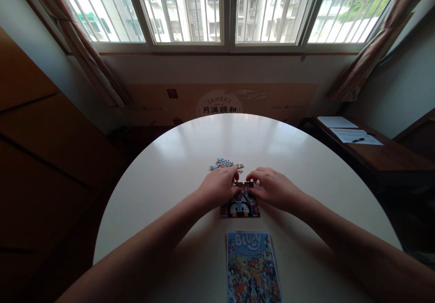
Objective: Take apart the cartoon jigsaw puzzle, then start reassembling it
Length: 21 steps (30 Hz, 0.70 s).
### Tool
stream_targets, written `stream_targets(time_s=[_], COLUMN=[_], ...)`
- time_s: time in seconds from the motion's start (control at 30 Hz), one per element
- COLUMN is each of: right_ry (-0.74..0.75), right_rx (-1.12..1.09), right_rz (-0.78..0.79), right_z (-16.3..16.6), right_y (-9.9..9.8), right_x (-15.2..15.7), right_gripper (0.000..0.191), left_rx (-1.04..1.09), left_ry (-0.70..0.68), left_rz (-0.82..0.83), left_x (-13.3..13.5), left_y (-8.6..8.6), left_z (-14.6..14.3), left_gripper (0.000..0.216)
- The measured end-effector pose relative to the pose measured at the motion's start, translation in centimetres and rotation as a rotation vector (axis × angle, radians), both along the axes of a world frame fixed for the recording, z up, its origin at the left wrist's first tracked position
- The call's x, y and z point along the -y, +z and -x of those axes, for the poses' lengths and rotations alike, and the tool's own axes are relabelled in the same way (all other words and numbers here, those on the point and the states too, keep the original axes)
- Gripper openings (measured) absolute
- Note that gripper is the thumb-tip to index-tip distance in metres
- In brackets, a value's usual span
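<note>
A partly assembled jigsaw puzzle [240,210] with a blue cartoon dog's face lies flat on the round white table [152,194]. My left hand [219,185] covers its upper left corner, thumb on the face and fingers bent at the top edge. On the opposite side, my right hand [272,187] pinches at the upper right edge, thumb and forefinger close together. The puzzle's top row shows between the two thumbs; any single piece between my fingers is too small to make out. Just beyond my left hand sits a heap of loose jigsaw pieces [224,163].
Nearer to me lies a colourful Bluey picture sheet [253,266]. A brown side table [384,156] at the right carries papers [355,136] and a pen. Behind the table stand a printed board [149,99] and barred windows, with a wooden cabinet [44,158] at the left.
</note>
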State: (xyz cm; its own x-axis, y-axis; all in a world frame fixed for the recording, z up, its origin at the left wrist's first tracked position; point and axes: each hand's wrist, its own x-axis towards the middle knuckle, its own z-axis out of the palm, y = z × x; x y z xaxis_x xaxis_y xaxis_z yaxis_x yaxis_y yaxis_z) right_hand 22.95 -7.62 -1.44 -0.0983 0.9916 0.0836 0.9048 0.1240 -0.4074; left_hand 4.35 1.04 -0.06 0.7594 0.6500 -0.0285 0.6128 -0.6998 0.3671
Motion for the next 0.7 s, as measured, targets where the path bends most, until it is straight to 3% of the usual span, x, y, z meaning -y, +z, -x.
stream_targets(time_s=[0.53, 0.7], right_ry=[0.028, 0.025], right_rx=[-0.132, -0.179], right_rz=[-0.019, -0.001], right_z=[-0.16, -0.17], right_y=[-0.39, -0.44], right_x=[-0.21, -0.27], right_gripper=[0.008, 0.010], left_rx=[0.024, 0.074], left_ry=[-0.046, -0.061], left_rz=[0.006, 0.037], left_x=[-0.03, 0.01], left_y=[-0.20, -0.19], left_z=[-0.05, -0.07], left_gripper=[0.007, 0.024])
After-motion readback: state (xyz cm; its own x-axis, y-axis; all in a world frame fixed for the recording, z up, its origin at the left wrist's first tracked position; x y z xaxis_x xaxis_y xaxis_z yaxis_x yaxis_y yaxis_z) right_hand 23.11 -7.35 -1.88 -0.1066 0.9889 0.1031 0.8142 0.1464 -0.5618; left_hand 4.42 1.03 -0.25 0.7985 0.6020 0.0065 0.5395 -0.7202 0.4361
